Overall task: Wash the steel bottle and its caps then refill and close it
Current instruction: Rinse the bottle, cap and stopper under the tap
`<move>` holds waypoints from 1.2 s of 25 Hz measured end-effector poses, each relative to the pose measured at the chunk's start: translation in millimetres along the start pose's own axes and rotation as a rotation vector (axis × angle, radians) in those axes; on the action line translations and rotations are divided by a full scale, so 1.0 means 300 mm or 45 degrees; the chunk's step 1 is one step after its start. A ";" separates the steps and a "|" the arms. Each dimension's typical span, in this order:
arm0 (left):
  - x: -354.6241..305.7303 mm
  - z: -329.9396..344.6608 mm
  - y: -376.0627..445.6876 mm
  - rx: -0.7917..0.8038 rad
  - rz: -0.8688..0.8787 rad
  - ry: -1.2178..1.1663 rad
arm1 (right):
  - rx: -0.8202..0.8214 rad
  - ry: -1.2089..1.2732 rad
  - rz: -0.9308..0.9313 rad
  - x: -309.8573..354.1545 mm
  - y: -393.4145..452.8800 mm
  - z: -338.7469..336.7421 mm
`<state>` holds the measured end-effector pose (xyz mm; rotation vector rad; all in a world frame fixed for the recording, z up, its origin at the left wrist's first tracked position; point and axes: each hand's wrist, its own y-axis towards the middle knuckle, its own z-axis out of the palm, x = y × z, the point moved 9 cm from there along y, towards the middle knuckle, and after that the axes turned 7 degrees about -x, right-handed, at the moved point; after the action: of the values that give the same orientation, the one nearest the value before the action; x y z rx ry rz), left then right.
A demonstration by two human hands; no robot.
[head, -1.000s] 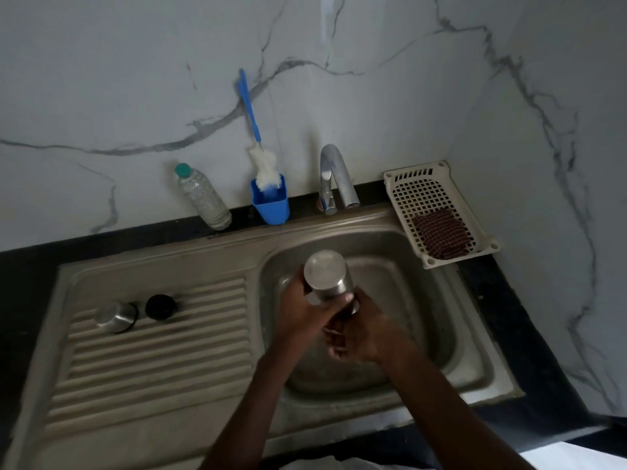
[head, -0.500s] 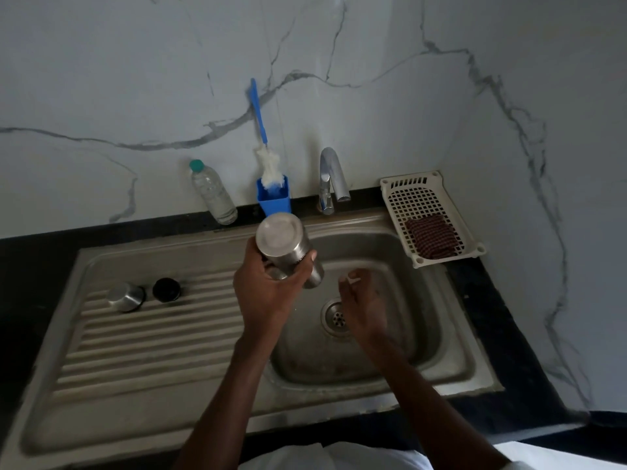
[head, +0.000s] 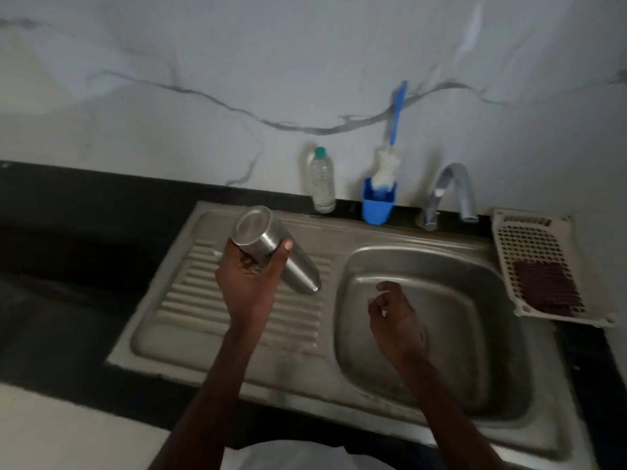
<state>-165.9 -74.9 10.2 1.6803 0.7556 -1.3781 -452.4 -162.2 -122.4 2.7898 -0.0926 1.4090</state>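
Observation:
My left hand (head: 252, 283) grips the steel bottle (head: 268, 242), which is tilted mouth-down with its flat base toward me, above the ribbed drainboard (head: 190, 300). My right hand (head: 395, 317) hovers over the sink basin (head: 451, 300), fingers loosely curled and holding nothing. The two caps are hidden, likely behind my left hand and the bottle.
A tap (head: 454, 191) stands behind the basin. A blue holder (head: 378, 206) with a blue-handled bottle brush (head: 393, 130) and a clear plastic bottle (head: 321, 181) stand against the marble wall. A white plastic basket (head: 509, 239) holding a brown scrub pad (head: 546, 288) sits at the right.
My left hand carried the steel bottle from over the basin leftward to above the drainboard. My right hand let go of it and stayed over the basin. The view swung left.

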 end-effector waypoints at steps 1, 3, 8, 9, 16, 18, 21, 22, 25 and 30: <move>0.005 -0.079 0.059 -0.061 0.016 0.040 | 0.031 0.013 -0.056 0.054 -0.014 0.043; 0.030 -0.219 0.176 -0.124 0.022 0.149 | 0.146 0.049 -0.150 0.166 -0.039 0.147; 0.121 -0.462 0.446 -0.216 0.059 0.391 | 0.453 0.009 -0.460 0.441 -0.089 0.455; 0.138 -0.491 0.486 -0.212 0.063 0.415 | 0.490 -0.023 -0.538 0.495 -0.097 0.518; 0.283 -0.518 0.627 -0.091 0.029 0.523 | 0.611 -0.392 -0.859 0.768 -0.107 0.864; 0.321 -0.513 0.640 -0.049 0.024 0.540 | 0.623 -0.509 -0.913 0.811 -0.095 0.934; 0.352 -0.513 0.650 -0.021 0.042 0.535 | 0.696 -0.622 -0.932 0.841 -0.075 1.025; 0.359 -0.512 0.651 -0.022 0.037 0.528 | 0.722 -0.682 -0.935 0.842 -0.067 1.053; 0.382 -0.516 0.643 -0.021 0.005 0.442 | 0.811 -0.837 -0.928 0.829 -0.047 1.129; 0.422 -0.530 0.660 -0.021 -0.055 0.333 | 0.894 -0.912 -0.936 0.800 -0.043 1.203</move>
<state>106.9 -38.6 -59.2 1.8628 0.9525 -1.1901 -19.4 -174.8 -143.3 3.0778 1.4844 0.2562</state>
